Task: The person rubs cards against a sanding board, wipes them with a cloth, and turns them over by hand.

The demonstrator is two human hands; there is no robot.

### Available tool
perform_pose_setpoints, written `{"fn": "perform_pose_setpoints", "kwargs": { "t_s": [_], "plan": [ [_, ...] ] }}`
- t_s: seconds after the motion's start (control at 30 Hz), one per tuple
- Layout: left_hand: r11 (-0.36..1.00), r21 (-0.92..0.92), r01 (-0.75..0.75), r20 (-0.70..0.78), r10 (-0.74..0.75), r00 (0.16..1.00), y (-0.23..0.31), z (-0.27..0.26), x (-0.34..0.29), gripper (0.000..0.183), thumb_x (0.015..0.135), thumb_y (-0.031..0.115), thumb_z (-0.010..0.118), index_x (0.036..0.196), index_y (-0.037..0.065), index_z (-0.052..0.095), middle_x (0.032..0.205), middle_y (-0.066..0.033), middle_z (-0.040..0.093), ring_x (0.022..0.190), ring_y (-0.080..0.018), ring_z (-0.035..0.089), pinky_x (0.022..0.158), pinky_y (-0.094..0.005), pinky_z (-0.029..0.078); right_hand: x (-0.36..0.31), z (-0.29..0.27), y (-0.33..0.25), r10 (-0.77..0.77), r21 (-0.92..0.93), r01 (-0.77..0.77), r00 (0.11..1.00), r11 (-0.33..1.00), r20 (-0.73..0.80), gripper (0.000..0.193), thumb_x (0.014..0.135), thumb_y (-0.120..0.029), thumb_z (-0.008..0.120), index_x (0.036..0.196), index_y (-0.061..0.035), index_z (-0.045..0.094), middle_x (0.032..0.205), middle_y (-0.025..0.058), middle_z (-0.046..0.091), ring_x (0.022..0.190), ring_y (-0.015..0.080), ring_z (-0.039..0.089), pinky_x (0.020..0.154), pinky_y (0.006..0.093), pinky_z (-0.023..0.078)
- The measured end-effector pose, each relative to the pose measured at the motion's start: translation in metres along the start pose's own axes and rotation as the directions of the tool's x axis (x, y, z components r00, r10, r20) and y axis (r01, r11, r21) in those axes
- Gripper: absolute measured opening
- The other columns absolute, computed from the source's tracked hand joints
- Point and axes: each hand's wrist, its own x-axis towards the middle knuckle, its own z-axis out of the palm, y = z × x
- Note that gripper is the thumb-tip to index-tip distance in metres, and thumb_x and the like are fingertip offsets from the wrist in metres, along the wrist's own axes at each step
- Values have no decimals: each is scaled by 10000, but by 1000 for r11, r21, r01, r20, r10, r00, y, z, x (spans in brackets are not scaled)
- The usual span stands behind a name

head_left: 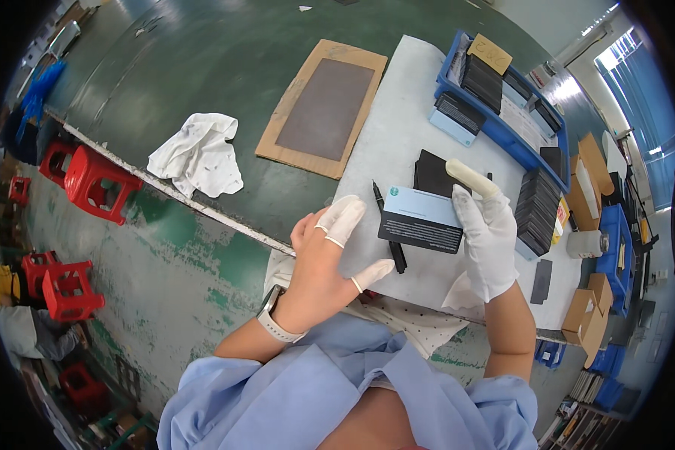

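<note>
My right hand (487, 240), in a white glove with a cream finger cot over one finger, grips a flat card (421, 221) by its right edge. The card is light blue on top and black below, with fine print. To its left, my left hand (326, 259) is open, bare except for cream finger cots on the thumb and fingers, and touches nothing. Behind the held card lie dark cards (431, 172), partly covered by it. A black pen (397, 257) rests on the white table covering (394, 112), its middle hidden by the card.
A blue tray (446, 71) of card stacks stands at the far right, near a long row of dark cards (536, 210). Cardboard bearing a grey-brown sheet (326, 109) and a white cloth (199, 154) lie left. Red stools (97, 184) stand beyond the table edge; a jar (586, 244) sits right.
</note>
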Motion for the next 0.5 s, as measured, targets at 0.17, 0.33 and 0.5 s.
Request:
{"fn": "perform_pose_setpoints", "kwargs": {
  "t_s": [0.17, 0.33, 0.5],
  "plan": [
    [999, 20, -45, -8, 45, 999, 2, -1, 3, 594, 713, 274, 788, 1210, 47, 553, 1284, -135, 516, 1171, -314, 483, 995, -432, 295, -4, 1, -4, 1, 69, -1, 1000, 998, -7, 316, 944, -80, 543, 1249, -3, 507, 816, 8, 635, 668, 2, 537, 590, 151, 436],
    [998, 33, -49, -3, 49, 999, 4, 0, 3, 478, 723, 281, 775, 1103, 44, 607, 1260, -128, 535, 1171, -323, 482, 985, -446, 291, -3, 6, -6, 14, 90, -15, 1000, 996, 11, 297, 933, -29, 522, 1227, 10, 518, 1203, 73, 579, 946, 49, 535, 852, 186, 425],
    [997, 47, -67, 10, 67, 998, 6, 1, 0, 416, 736, 292, 764, 1068, 81, 629, 1236, -105, 553, 1188, -326, 471, 981, -479, 273, -2, 6, -2, -8, 37, 8, 1000, 999, -24, 316, 943, -87, 552, 1243, 4, 513, 788, -8, 621, 644, 2, 508, 576, 139, 399]
  ]
}}
